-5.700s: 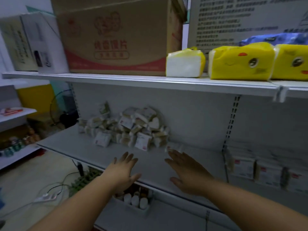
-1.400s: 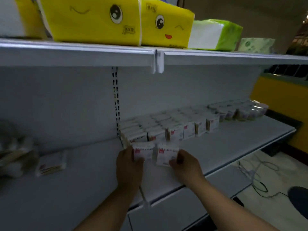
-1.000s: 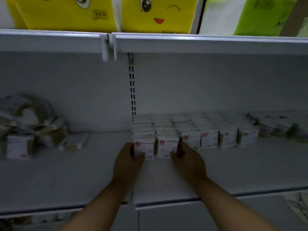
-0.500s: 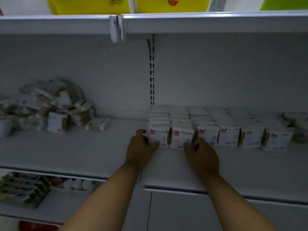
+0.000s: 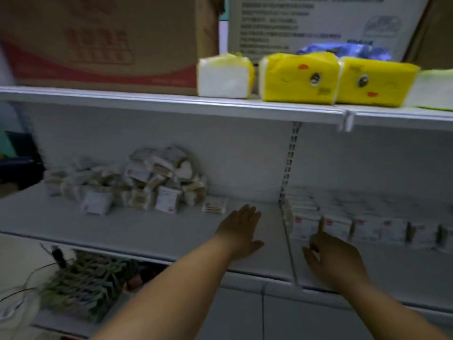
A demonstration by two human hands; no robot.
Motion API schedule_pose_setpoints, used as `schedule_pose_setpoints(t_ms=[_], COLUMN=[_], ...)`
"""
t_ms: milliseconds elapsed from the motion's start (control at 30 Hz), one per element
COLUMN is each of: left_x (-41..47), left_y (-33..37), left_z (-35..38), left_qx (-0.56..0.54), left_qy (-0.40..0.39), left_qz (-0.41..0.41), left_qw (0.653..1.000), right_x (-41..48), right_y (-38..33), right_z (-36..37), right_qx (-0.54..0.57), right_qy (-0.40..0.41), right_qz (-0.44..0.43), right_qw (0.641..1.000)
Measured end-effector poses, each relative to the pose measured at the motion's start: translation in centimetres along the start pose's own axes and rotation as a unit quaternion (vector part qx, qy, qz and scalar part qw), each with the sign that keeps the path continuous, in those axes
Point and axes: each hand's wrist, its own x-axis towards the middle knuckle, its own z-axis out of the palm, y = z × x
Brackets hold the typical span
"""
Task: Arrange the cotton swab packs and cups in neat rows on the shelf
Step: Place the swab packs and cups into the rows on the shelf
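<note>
A loose heap of cotton swab packs (image 5: 147, 185) lies at the back left of the white middle shelf (image 5: 137, 231). One single pack (image 5: 215, 207) lies apart at the heap's right end. Neat rows of upright packs (image 5: 343, 224) fill the shelf's right section. My left hand (image 5: 241, 229) stretches flat over the bare shelf, fingers straight, just short of the single pack and holding nothing. My right hand (image 5: 333, 258) hovers in front of the neat rows with its forefinger raised toward them and the other fingers loosely bent, holding nothing.
The upper shelf (image 5: 171, 104) carries a large cardboard box (image 5: 110, 42), a white tissue pack (image 5: 224, 77) and yellow tissue packs (image 5: 338, 79). A slotted upright (image 5: 290, 163) divides the back wall. Cables and green bundles (image 5: 83, 283) sit below left.
Both hands have let go of the two front packs in the neat rows. My left hand has moved left toward the heap, and my view has swung left and up.
</note>
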Motion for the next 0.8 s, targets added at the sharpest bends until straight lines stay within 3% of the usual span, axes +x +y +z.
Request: schedule_pose_setpoints(t_ms=[67, 133, 267, 400, 667, 800], left_x=[-3.4, -7.1, -15.3, -22.2, -25.4, -23.6], left_y=[-4.5, -8.9, -17.1, -24.3, -34.7, -38.7], left_z=[-3.3, -6.4, -9.3, -9.5, -9.0, -8.8], left_qx=[0.046, 0.051, 0.033, 0.057, 0.027, 0.016], left_qy=[0.013, 0.028, 0.006, -0.035, -0.019, -0.028], left_qz=[-0.005, -0.042, -0.133, -0.207, -0.272, -0.262], left_qw=[0.999, 0.997, 0.991, 0.976, 0.962, 0.965], right_x=[1.5, 3.1, 4.0, 2.8, 7.6, 11.6], right_y=[-6.0, -12.2, -24.0, -33.3, -42.0, -45.1], right_z=[-0.7, -0.8, 1.1, 4.1, 7.9, 10.3], right_qx=[-0.036, -0.005, 0.077, 0.023, 0.061, 0.087], right_qy=[-0.087, -0.161, -0.169, -0.243, -0.204, -0.114], right_qz=[-0.080, -0.097, -0.131, -0.232, -0.262, -0.291], right_qw=[0.992, 0.982, 0.974, 0.942, 0.941, 0.946])
